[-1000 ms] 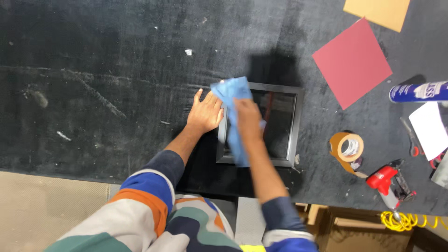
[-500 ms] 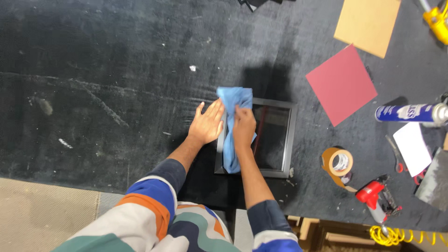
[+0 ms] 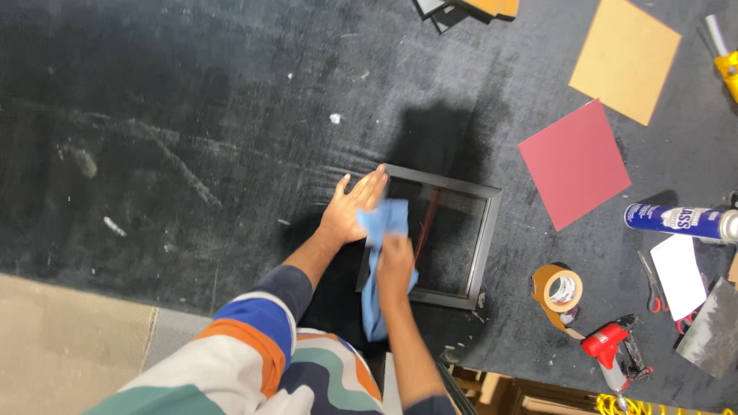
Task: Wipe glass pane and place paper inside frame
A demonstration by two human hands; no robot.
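Note:
A black picture frame [image 3: 483,246] with a glass pane lies flat on the dark work surface. My left hand [image 3: 351,206] rests palm down with fingers spread on the frame's left corner, steadying it. My right hand [image 3: 395,261] presses a blue cloth [image 3: 379,253] onto the left part of the glass; the cloth's tail hangs down past the frame's near edge toward my body.
To the right lie a red square sheet [image 3: 574,163], a tan square sheet [image 3: 624,59], a spray can [image 3: 680,222], a roll of brown tape [image 3: 559,291], a red staple tool [image 3: 611,350], scissors [image 3: 652,283] and white paper [image 3: 679,276]. More frames [image 3: 465,9] are stacked at the top.
My right hand has drawn the blue cloth down the glass, from the frame's top edge toward its near edge. My left hand stays on the frame's left corner. The camera view shifted.

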